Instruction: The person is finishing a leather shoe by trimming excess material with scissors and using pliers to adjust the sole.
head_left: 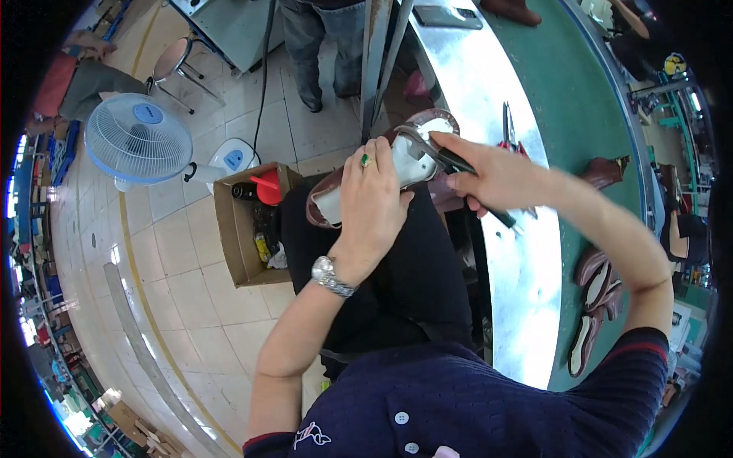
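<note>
A reddish-brown shoe [409,166] with a white underside lies across my dark-trousered lap, sole side up. Over its middle, my left hand [370,198] presses with fingers closed around it, hiding part of the white surface. My right hand [492,177] grips a pair of pincers [452,159] with dark handles. Their curved metal jaws rest at the far end of the shoe; whether they bite on the upper cannot be made out. Scissors [507,136] with red handles lie on the metal worktop, just beyond my right hand.
A shiny metal worktop [523,290] runs along my right, with a phone [447,17] at its far end. Beyond it, a green conveyor [527,46] carries several brown shoes [584,343]. To my left stand a cardboard box [233,248] and a fan [137,141]. A person [324,46] stands ahead.
</note>
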Action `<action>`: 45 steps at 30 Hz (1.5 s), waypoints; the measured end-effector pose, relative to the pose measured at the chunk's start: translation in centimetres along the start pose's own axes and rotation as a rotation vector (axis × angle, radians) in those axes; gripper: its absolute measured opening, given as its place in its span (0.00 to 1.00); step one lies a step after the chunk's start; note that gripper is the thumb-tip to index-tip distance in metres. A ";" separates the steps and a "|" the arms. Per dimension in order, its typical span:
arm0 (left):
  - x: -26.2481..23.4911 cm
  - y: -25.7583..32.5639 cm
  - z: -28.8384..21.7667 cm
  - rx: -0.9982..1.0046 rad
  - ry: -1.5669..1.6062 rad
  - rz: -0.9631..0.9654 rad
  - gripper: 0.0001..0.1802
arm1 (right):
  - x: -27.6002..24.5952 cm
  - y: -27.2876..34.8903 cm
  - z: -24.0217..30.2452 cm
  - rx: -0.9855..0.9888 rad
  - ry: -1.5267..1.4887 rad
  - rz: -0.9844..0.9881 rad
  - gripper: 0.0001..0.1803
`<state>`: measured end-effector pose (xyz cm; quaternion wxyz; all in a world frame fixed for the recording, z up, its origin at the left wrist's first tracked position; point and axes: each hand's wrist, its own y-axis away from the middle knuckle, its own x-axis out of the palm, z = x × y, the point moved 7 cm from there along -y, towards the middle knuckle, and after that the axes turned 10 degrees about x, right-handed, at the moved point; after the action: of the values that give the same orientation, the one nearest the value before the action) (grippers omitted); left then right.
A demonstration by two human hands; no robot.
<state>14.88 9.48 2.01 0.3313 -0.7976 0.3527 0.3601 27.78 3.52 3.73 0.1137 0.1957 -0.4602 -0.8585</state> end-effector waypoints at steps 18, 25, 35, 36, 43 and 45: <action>1.2 2.9 -1.8 0.232 -0.257 -0.143 0.39 | -1.2 7.1 2.3 -0.305 0.606 -0.587 0.32; 1.3 2.5 -2.0 0.253 -0.364 -0.138 0.37 | -1.2 2.5 1.4 -0.406 0.492 -0.686 0.28; 1.2 2.2 -2.0 0.198 -0.371 -0.151 0.33 | -2.2 3.5 2.6 -0.468 0.407 -0.733 0.30; 1.2 2.2 -2.0 0.190 -0.369 -0.151 0.33 | -2.3 4.5 3.6 -0.487 0.292 -0.735 0.30; 2.2 2.8 -2.3 0.269 -0.545 -0.103 0.31 | -0.1 4.0 4.0 -0.384 0.584 -0.756 0.32; 2.0 3.1 -2.4 0.262 -0.530 -0.110 0.31 | 0.5 4.8 4.4 -0.506 0.373 -0.861 0.33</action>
<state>14.24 5.32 0.76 0.5310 -0.6443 0.2536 0.4885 25.45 4.01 9.85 -0.1252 0.4827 -0.0887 -0.8622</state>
